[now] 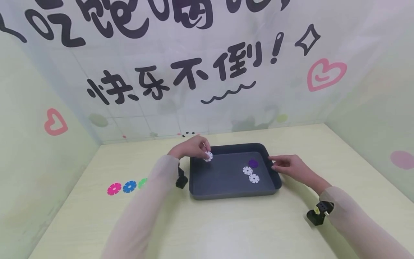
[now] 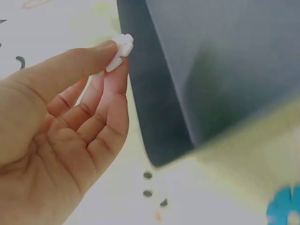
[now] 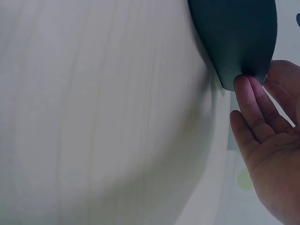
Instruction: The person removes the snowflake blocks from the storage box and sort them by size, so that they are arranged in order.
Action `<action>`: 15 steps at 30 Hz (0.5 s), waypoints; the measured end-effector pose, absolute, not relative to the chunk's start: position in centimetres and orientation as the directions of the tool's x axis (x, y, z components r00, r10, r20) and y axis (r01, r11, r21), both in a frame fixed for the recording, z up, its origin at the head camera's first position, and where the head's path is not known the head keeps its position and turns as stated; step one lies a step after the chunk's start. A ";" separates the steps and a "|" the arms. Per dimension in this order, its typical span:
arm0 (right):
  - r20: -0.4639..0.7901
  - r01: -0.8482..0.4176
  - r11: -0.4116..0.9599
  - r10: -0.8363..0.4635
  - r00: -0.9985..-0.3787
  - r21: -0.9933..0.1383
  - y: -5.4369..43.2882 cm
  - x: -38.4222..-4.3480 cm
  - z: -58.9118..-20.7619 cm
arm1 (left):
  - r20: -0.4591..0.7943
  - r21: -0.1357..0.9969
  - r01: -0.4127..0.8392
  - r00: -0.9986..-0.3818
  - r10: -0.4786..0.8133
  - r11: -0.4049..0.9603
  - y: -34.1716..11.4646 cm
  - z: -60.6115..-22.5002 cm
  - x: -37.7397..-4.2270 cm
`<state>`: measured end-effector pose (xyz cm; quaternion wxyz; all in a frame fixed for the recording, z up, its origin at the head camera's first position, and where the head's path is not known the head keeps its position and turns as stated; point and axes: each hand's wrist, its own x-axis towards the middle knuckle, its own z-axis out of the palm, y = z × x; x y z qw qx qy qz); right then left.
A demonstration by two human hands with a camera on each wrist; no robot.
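My left hand [image 1: 194,146] is over the tray's far left corner and pinches a white snowflake disc [image 1: 208,156] between thumb and fingers; it shows edge-on in the left wrist view. The dark grey rectangular tray [image 1: 220,197] lies on the table. At its right end my right hand [image 1: 292,167] holds the wall, one digit over the rim and other fingertips against the outside, as the right wrist view shows. Inside, toward the right, lie a purple disc [image 1: 253,163] and two white discs, one [image 1: 247,170] touching the other [image 1: 254,178].
Left of the tray a pink disc [image 1: 114,189], a blue disc [image 1: 129,186] and a green disc [image 1: 142,183] lie in a row, the green one partly behind the left sleeve [image 1: 142,201]. A wall with black lettering [image 1: 191,72] rises behind the table [image 1: 226,230].
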<state>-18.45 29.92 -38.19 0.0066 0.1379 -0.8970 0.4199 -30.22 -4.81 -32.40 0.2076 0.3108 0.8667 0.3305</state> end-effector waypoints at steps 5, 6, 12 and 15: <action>0.128 -0.251 0.602 -0.240 -0.962 -0.758 29.8 -18.4 -38.2 | -0.134 0.710 0.406 -0.725 0.676 0.575 -7.2 -31.8 -29.9; 0.127 -0.249 0.599 -0.240 -0.963 -0.761 29.8 -18.4 -38.1 | -0.129 0.714 0.402 -0.729 0.673 0.573 -7.6 -31.8 -29.9; 0.129 -0.252 0.595 -0.241 -0.962 -0.763 29.8 -18.3 -38.2 | -0.043 0.708 0.453 -0.738 0.673 0.542 -10.5 -31.8 -29.6; 0.131 -0.252 0.599 -0.239 -0.962 -0.760 29.8 -18.4 -38.2 | -0.037 0.707 0.440 -0.759 0.650 0.554 -12.0 -31.7 -29.3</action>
